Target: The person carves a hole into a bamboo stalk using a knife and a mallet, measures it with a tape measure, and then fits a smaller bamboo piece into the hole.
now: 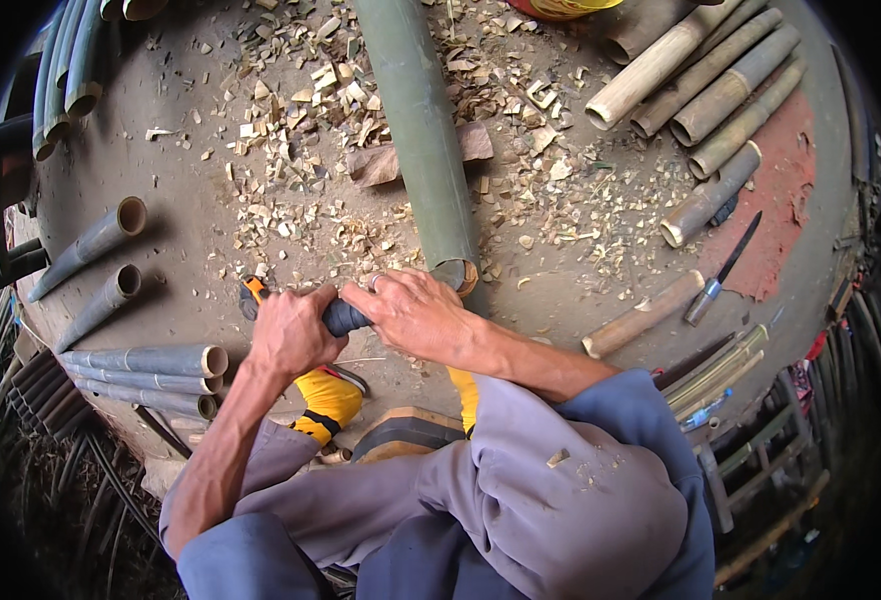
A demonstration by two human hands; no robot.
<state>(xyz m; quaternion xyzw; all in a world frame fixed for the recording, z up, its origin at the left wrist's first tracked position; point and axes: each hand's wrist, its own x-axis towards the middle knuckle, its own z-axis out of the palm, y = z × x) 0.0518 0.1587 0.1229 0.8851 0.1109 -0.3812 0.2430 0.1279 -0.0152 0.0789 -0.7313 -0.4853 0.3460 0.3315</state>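
My left hand (298, 325) is closed round a thick rod wrapped in dark material (344, 318). Closed over the other end of this rod is my right hand (416, 310), palm down, with a ring on one finger. What the rod belongs to is hidden by the hands. An orange and black piece (255, 288) shows just beyond my left hand; whether it joins the rod I cannot tell. Right beside my right hand lies the cut end of a long green bamboo pole (416, 130), which runs away from me across a reddish-brown block (375, 165).
Pale wood chips (301, 180) litter the ground. Bamboo tubes (146, 360) lie on the left, and more bamboo pieces (736, 95) at the far right. A long-bladed knife (724, 270) lies right, beside a short bamboo tube (644, 314). Yellow leg coverings (328, 402) show below my hands.
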